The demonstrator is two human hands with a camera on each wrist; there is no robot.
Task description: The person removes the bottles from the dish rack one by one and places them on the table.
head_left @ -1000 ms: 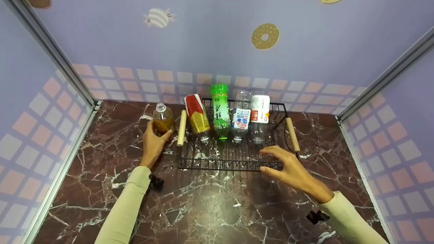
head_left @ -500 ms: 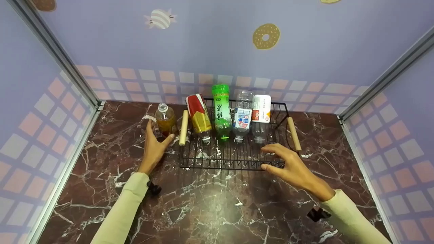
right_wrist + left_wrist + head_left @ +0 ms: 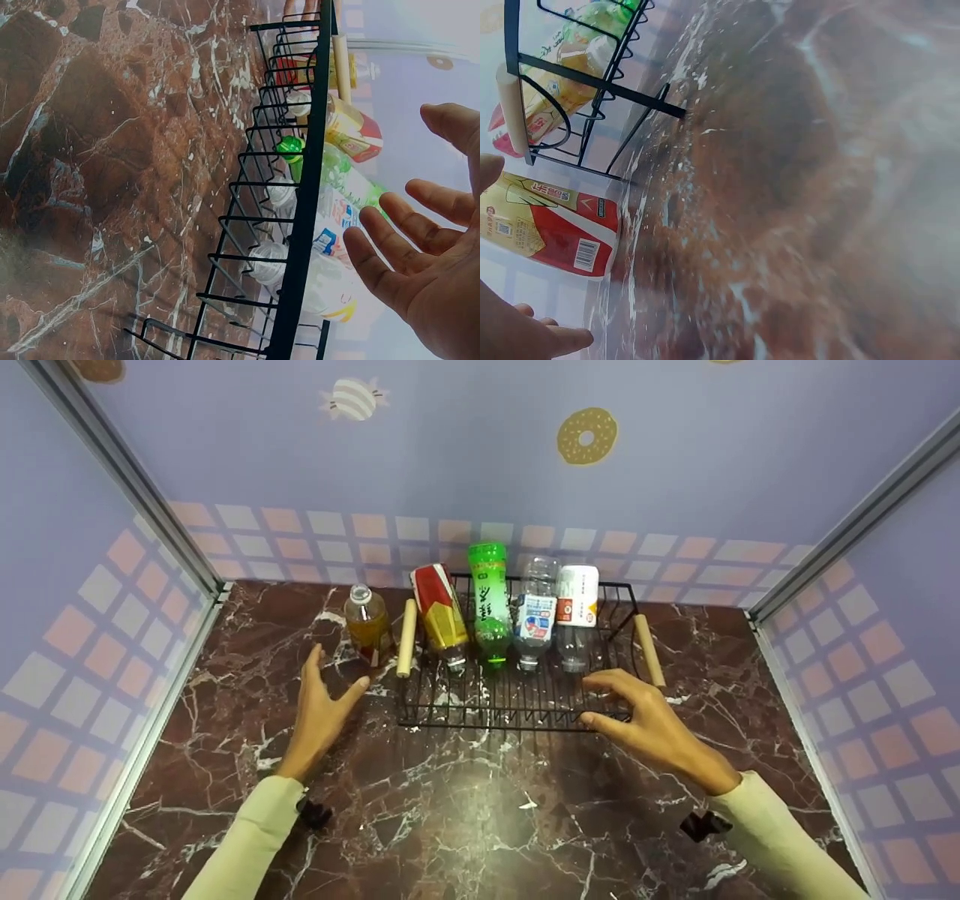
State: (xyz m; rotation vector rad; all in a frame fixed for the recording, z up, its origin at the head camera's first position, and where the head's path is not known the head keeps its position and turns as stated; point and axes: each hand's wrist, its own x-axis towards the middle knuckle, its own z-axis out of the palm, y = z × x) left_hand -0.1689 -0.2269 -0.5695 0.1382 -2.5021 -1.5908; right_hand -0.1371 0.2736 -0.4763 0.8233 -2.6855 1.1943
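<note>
My left hand (image 3: 322, 716) is spread with thumb and fingers apart, in front of a bottle (image 3: 367, 626) of amber liquid and not touching it. That bottle stands upright left of a black wire rack (image 3: 495, 727); the left wrist view shows its red and yellow label (image 3: 562, 225). My right hand (image 3: 652, 724) hovers over the rack's front right corner, fingers apart and holding nothing. Slanted in the rack, necks toward me, lie a red-and-yellow bottle (image 3: 439, 607), a green bottle (image 3: 491, 604), a clear bottle with a blue-white label (image 3: 535, 619) and a white-labelled bottle (image 3: 577, 596).
The rack has a wooden handle (image 3: 407, 639) on its left and another wooden handle (image 3: 649, 651) on its right. Dark marbled tabletop (image 3: 450, 825) extends in front. A lilac wall (image 3: 480, 457) rises behind, with side panels left and right.
My left hand has let go of the amber bottle and drawn back toward me, down and left. The bottle stays upright beside the rack. My right hand has hardly moved.
</note>
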